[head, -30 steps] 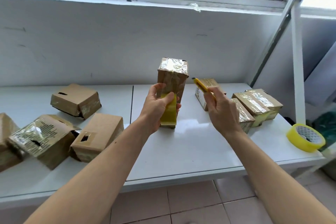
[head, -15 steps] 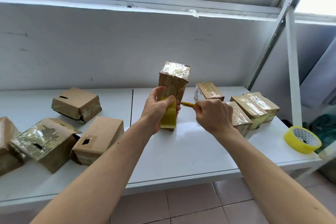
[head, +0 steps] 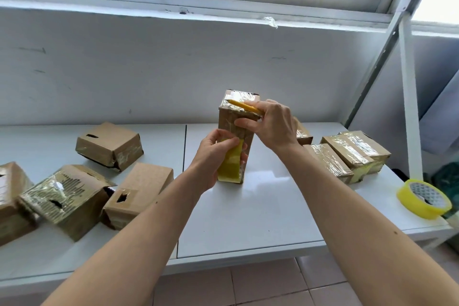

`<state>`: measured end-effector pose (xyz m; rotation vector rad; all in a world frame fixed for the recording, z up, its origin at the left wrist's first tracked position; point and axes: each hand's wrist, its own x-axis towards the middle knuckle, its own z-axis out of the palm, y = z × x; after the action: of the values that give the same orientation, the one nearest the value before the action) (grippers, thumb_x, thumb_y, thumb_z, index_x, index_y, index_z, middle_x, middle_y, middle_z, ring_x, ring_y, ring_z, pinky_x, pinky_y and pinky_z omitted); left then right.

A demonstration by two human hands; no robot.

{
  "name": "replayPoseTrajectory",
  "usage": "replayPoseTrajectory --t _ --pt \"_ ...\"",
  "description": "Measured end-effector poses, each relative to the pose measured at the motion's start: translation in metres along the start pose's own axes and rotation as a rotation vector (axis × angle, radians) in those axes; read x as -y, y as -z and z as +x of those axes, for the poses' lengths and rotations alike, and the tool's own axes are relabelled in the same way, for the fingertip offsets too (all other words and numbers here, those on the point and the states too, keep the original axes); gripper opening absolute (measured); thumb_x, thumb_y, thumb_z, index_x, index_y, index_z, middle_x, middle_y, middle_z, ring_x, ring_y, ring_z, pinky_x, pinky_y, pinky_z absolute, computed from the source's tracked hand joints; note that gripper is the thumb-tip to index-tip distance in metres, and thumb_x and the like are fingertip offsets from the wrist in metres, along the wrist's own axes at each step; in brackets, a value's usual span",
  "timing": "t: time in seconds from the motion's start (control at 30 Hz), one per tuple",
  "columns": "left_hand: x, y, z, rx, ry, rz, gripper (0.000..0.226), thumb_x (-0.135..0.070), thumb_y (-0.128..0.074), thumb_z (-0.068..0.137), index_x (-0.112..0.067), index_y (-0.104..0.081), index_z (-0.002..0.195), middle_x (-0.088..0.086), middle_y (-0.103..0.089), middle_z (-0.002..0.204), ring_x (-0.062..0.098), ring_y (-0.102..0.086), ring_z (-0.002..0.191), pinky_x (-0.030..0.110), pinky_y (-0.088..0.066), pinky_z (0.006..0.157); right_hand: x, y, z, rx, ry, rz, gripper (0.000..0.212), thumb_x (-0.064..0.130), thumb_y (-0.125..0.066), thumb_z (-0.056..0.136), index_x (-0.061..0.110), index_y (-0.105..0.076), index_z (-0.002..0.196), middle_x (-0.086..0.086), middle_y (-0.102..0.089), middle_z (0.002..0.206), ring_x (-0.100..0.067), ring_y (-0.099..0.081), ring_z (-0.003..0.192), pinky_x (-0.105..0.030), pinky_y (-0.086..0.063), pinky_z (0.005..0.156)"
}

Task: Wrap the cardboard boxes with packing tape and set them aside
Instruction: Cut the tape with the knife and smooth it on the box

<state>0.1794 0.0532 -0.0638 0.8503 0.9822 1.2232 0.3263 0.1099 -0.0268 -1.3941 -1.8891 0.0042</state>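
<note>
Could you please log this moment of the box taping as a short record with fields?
box in work: upright box, standing on the white table
left hand: grips a yellow tape roll against the box's lower front
right hand: holds a yellow cutter over the box top
taped boxes: right of it
other boxes: left
spare tape roll: table's right edge

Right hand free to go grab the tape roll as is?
Probably not straight away. The right hand holds a yellow cutter against the upright box. The path to the tape roll at the table's right edge looks clear.
</note>
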Motion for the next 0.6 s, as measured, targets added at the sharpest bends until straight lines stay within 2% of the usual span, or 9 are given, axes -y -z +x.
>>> replayPoseTrajectory --t 0.1,0.23,0.33,0.37,0.47,0.53,0.6 --pt "-0.006 0.007 0.003 0.022 0.019 0.063 0.011 -0.004 -0.060 0.095 -0.013 -0.056 0.090 0.015 -0.070 0.088 0.019 -0.064 0.058 0.031 -0.057 0.061 -0.002 -0.005 0.001 -0.003 -0.002 0.085 0.055 0.051 -0.083 0.070 0.031 -0.071 0.120 0.002 -0.071 0.100 -0.021 -0.064 0.091 -0.030 -0.045 0.069" --pt "0.001 0.029 0.000 0.016 0.119 0.209 0.017 -0.002 -0.060 0.088 -0.014 -0.057 0.076 0.020 -0.066 0.090 0.023 -0.059 0.060 0.029 -0.050 0.058 -0.011 -0.004 0.007 -0.020 -0.084 0.171 0.055 0.043 -0.089 0.065 0.027 -0.074 0.115 0.001 -0.074 0.100 -0.020 -0.066 0.091 -0.037 -0.055 0.076" --pt "0.018 0.043 -0.004 -0.086 0.141 0.230 0.017 -0.004 -0.064 0.087 -0.016 -0.060 0.076 0.018 -0.066 0.093 0.027 -0.061 0.070 0.035 -0.051 0.068 -0.017 -0.005 0.008 0.013 -0.108 0.241 0.060 0.044 -0.092 0.059 0.025 -0.075 0.113 0.002 -0.075 0.100 -0.018 -0.068 0.092 -0.041 -0.057 0.082" --pt "0.021 0.044 -0.004 -0.129 0.116 0.203 0.017 -0.005 -0.065 0.088 -0.017 -0.060 0.078 0.014 -0.067 0.091 0.027 -0.062 0.072 0.037 -0.052 0.071 -0.016 -0.005 0.007 0.013 -0.105 0.246 0.063 0.046 -0.092 0.057 0.026 -0.075 0.113 0.002 -0.074 0.099 -0.018 -0.068 0.093 -0.041 -0.057 0.082" --pt "0.015 0.038 0.000 -0.266 -0.054 0.159 0.013 -0.014 -0.069 0.090 -0.019 -0.057 0.091 0.011 -0.071 0.092 0.023 -0.068 0.066 0.036 -0.056 0.064 -0.009 -0.006 0.006 -0.037 -0.100 0.228 0.068 0.057 -0.088 0.054 0.023 -0.076 0.111 0.002 -0.066 0.097 -0.018 -0.064 0.092 -0.039 -0.056 0.078" --pt "0.005 0.036 0.007 -0.383 -0.182 0.254 0.019 -0.024 -0.072 0.089 -0.020 -0.055 0.096 0.014 -0.068 0.101 0.025 -0.072 0.068 0.040 -0.059 0.067 -0.005 -0.007 0.008 -0.098 -0.110 0.200 0.067 0.063 -0.084 0.054 0.019 -0.077 0.104 0.000 -0.061 0.096 -0.017 -0.060 0.090 -0.031 -0.053 0.073" --pt "-0.006 0.035 0.013 -0.449 -0.275 0.376 0.025 -0.030 -0.074 0.089 -0.019 -0.054 0.100 0.010 -0.066 0.099 0.022 -0.074 0.068 0.041 -0.060 0.072 -0.003 -0.010 0.011 -0.131 -0.106 0.163 0.065 0.063 -0.084 0.055 0.015 -0.076 0.098 -0.003 -0.061 0.097 -0.017 -0.059 0.090 -0.026 -0.047 0.071"
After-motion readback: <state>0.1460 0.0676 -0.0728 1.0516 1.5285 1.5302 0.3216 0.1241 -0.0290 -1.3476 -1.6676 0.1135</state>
